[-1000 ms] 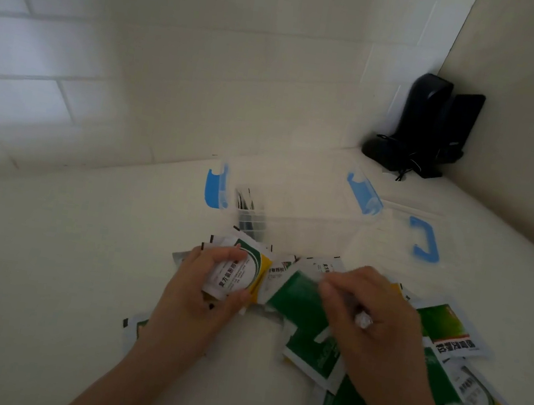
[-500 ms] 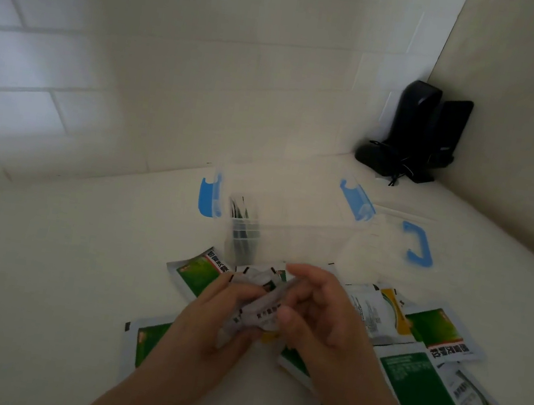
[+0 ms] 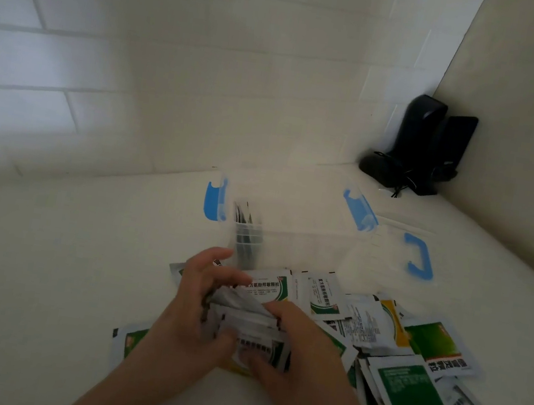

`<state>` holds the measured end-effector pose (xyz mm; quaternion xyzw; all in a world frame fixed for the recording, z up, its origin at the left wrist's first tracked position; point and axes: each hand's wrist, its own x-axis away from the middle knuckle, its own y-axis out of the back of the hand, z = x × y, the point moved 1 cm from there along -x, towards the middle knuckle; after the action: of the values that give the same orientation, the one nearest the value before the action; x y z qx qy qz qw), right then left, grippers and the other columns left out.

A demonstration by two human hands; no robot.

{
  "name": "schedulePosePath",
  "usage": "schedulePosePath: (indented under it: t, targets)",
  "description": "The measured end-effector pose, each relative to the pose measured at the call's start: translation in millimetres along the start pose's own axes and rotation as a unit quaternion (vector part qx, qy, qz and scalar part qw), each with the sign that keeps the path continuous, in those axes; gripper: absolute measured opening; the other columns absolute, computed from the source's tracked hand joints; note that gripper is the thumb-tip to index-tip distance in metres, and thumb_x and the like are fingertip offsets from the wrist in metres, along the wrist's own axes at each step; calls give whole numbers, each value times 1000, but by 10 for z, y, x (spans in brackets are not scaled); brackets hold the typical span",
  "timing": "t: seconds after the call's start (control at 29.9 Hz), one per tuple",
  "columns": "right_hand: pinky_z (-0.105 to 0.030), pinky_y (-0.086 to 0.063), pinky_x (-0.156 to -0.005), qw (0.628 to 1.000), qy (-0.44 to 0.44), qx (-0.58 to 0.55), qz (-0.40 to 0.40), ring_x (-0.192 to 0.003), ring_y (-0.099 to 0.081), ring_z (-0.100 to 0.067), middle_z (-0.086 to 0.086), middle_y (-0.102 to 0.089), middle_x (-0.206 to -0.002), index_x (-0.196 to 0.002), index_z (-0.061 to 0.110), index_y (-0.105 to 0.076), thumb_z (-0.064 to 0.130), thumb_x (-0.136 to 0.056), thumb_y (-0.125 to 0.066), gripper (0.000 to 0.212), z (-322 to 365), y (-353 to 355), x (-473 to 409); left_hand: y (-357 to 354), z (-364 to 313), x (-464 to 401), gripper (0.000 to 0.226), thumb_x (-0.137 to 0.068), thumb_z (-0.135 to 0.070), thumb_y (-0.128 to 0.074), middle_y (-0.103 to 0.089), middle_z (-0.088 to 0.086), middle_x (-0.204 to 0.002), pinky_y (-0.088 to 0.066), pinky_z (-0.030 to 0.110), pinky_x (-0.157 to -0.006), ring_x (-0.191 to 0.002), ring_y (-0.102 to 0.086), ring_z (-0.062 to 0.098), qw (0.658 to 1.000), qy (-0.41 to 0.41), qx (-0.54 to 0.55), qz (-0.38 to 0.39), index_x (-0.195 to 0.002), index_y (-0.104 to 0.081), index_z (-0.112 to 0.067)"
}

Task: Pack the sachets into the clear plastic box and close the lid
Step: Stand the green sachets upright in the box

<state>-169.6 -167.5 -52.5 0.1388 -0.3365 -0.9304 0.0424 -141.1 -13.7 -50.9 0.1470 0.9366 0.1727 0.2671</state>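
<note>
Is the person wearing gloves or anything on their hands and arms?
No. The left hand and right hand are bare: no gloves, rings, watch or bracelet show. Both forearms are bare too, with no sleeves in view.

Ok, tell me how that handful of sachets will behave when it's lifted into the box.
Probably light and floppy: the sachets are thin flat packets, bowing between the left hand and right hand. The glossy faces suggest they may slide apart. The clear box looks light and could shift if bumped.

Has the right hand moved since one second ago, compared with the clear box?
Yes. The right hand has moved left, towards the left hand, while the clear box stays put.
</note>
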Motion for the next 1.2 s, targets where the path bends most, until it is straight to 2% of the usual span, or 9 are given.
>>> schedulePosePath:
  t: [0.27, 0.33, 0.43, 0.53, 0.6, 0.74, 0.87, 1.0, 1.2]
  targets:
    - [-3, -35, -65, 999, -24, 31, 26, -73, -43, 12, 27, -41, -79, -76, 43, -31, 60, -64, -53, 30, -27, -89, -67, -51, 271, -12, 87, -58, -21, -71, -35, -50, -114, -51, 20, -87, -113, -55, 1, 999, 24, 36, 23, -127, -24, 4]
    - [-5, -39, -68, 999, -43, -1, 19, -78, -50, 8, 24, -49, -83, -83, 46, -36, 63, -58, -51, 34, -39, -80, -75, -87, 430, -36, 92, -54, -29, -78, -40, -32, -126, -53, 25, -87, -110, -59, 5, 998, 31, 30, 40, -128, -27, -10]
    - [-6, -39, -77, 999, -31, 12, 41, -91, -51, 1, 23, -49, -94, -109, 38, -47, 42, -77, -62, 36, -45, -67, -68, -57, 540, 43, 84, -35, -58, -83, -64, -6, -105, -44, 48, -101, -113, -58, 25, 993, 112, 20, 27, -110, -49, -40]
    - [-3, -36, -69, 999, -23, 30, 35, -80, -48, 5, 29, -43, -82, -100, 39, -50, 36, -79, -64, 26, -31, -54, -69, -90, 296, 30, 57, -73, -35, -64, -60, -20, -112, -48, 18, -90, -112, -55, 0, 993, 90, 40, 68, -119, -31, -38]
    - [-5, -40, -67, 999, -29, 5, 18, -85, -51, 4, 25, -51, -80, -86, 46, -46, 39, -74, -69, 26, -22, -27, -52, -81, 172, 48, 36, -80, -31, -52, -58, -24, -110, -48, 12, -81, -103, -58, -3, 995, 77, 39, 55, -112, -40, -41]
    - [-1, -40, -69, 999, -41, -16, -27, -89, -50, 12, 21, -54, -81, -73, 50, -43, 59, -63, -64, 25, 78, 112, -61, -5, -39, -38, 17, -79, -47, -46, -62, -12, -95, -46, 14, -76, -92, -60, 7, 1000, 19, -1, 19, -92, -54, -39]
    - [3, -36, -72, 999, -53, -7, 2, -79, -50, 15, 27, -47, -85, -79, 48, -35, 43, -69, -71, 37, 348, 392, -115, 141, -367, -320, 10, -81, -40, -45, -59, -12, -91, -44, 7, -70, -86, -59, 3, 998, -51, -46, 13, -88, -50, -37]
    - [-7, -46, -74, 998, 18, 10, -60, -91, -52, 7, 19, -55, -92, -87, 48, -36, 37, -74, -66, 35, 568, 695, -347, 301, -564, -961, 7, -88, -31, -48, -61, -6, -93, -51, 15, -71, -89, -62, 6, 996, -15, -4, 82, -87, -53, -27]
    - [-16, -41, -53, 987, 24, 113, -113, -64, -50, -6, 9, -48, -72, -91, 21, -42, 20, -80, -62, 23, 520, 933, -1166, 430, -393, -1811, 7, -89, -29, -50, -57, 6, -99, -51, 24, -74, -81, -57, 18, 993, 46, -47, 99, -89, -58, -28]
